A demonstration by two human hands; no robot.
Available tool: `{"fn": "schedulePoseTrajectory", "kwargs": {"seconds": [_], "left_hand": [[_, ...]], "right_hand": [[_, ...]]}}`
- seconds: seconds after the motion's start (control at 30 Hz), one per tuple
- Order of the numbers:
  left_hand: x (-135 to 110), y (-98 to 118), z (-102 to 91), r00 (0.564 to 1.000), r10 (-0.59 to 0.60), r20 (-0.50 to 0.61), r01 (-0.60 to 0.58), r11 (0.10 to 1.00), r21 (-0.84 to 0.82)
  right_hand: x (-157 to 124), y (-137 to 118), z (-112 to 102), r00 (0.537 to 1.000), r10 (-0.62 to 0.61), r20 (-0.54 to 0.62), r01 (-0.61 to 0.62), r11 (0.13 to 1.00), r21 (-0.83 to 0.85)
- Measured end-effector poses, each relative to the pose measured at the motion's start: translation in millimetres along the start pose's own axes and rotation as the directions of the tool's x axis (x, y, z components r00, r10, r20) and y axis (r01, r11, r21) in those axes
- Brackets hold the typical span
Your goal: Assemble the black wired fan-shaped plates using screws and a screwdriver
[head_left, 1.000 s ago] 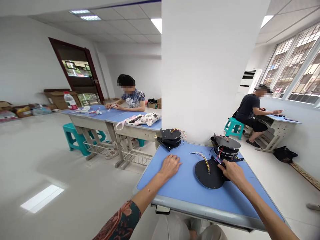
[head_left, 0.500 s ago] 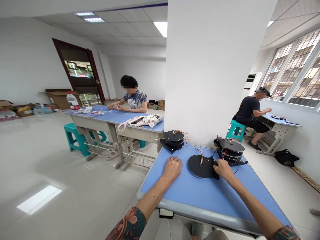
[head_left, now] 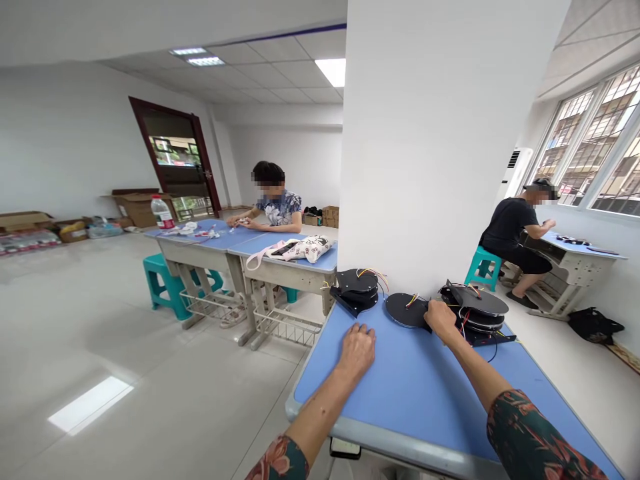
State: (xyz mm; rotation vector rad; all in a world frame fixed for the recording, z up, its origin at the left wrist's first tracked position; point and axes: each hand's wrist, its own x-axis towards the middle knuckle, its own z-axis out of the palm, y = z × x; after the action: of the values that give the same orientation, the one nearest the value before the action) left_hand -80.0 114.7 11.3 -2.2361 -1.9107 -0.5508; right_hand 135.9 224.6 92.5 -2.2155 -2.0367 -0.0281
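Note:
My right hand point(head_left: 442, 321) grips the near right end of a flat black plate point(head_left: 406, 311) with a round body. Yellow, white and red wires rise from the plate's middle. My left hand point(head_left: 358, 348) rests palm down on the blue desk top point(head_left: 390, 400), fingers stretched out, holding nothing. Just beyond it stands a stack of black round plates point(head_left: 357, 283) with wires on top. Right of the held plate is a larger stack of black plates point(head_left: 477, 308), with red, black and yellow wires hanging from it. My right fingertips are partly hidden.
A white pillar point(head_left: 440, 147) rises behind my desk. On the left, a person point(head_left: 280, 203) works at blue-topped desks with a bottle point(head_left: 161, 213) and a printed cloth bag point(head_left: 313, 249). Another person point(head_left: 515, 223) sits by the window at right. A teal stool point(head_left: 167, 283) stands at left.
My right hand has pushed the black plate away from me to the far side of the desk, between the two stacks. My left hand stays on the desk. The camera view has shifted slightly.

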Motion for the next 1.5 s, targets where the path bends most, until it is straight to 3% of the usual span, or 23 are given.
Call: {"fn": "schedulePoseTrajectory", "kwargs": {"seconds": [0.2,0.33,0.43,0.47,0.5,0.53,0.6,0.67,0.7,0.77,0.9,1.17,1.5], "left_hand": [[0,0,1.9,1.0,0.001,-0.008,-0.001,1.0,0.007],[0,-1,3.0,1.0,0.013,-0.02,-0.013,1.0,-0.003],[-1,-1,4.2,1.0,0.014,-0.023,-0.014,1.0,0.002],[-1,-1,4.8,1.0,0.013,-0.023,-0.013,1.0,0.003],[-1,-2,5.6,1.0,0.012,-0.024,-0.012,1.0,0.003],[-1,-2,6.3,1.0,0.01,-0.026,-0.01,1.0,0.003],[-1,-3,7.9,1.0,0.008,-0.03,-0.008,1.0,0.011],[-1,-4,9.2,0.999,0.015,-0.032,-0.014,0.999,0.033],[-1,-5,9.7,0.999,0.02,-0.033,-0.018,0.999,0.045],[-2,-7,10.2,0.999,0.03,-0.037,-0.028,0.998,0.06],[-5,-9,9.4,0.999,0.026,-0.034,-0.023,0.998,0.064],[-22,-17,-1.1,0.996,0.092,0.008,-0.092,0.996,0.002],[-59,-40,-7.7,0.989,0.14,-0.057,-0.144,0.986,-0.085]], "right_hand": [[6,-3,-5,0.999,-0.019,-0.05,0.016,0.999,-0.051],[-13,-7,-13,0.993,-0.063,-0.103,0.057,0.997,-0.056],[-39,-6,-14,0.978,-0.144,-0.153,0.147,0.989,0.007],[-48,-3,-14,0.963,-0.209,-0.171,0.237,0.957,0.166],[-55,0,-13,0.965,-0.243,-0.1,0.263,0.883,0.388],[-61,4,-11,0.955,-0.296,0.004,0.229,0.748,0.623],[-68,15,-7,0.884,-0.439,0.16,0.009,0.358,0.934],[-69,27,-1,0.806,-0.559,0.194,-0.223,0.017,0.975],[-67,33,3,0.783,-0.594,0.181,-0.294,-0.097,0.951],[-63,42,12,0.761,-0.632,0.145,-0.36,-0.226,0.905],[-57,52,29,0.746,-0.655,0.117,-0.391,-0.289,0.874],[-49,64,28,0.841,-0.531,0.102,-0.375,-0.437,0.818],[-61,55,19,0.865,-0.495,0.086,-0.299,-0.37,0.88]]}}
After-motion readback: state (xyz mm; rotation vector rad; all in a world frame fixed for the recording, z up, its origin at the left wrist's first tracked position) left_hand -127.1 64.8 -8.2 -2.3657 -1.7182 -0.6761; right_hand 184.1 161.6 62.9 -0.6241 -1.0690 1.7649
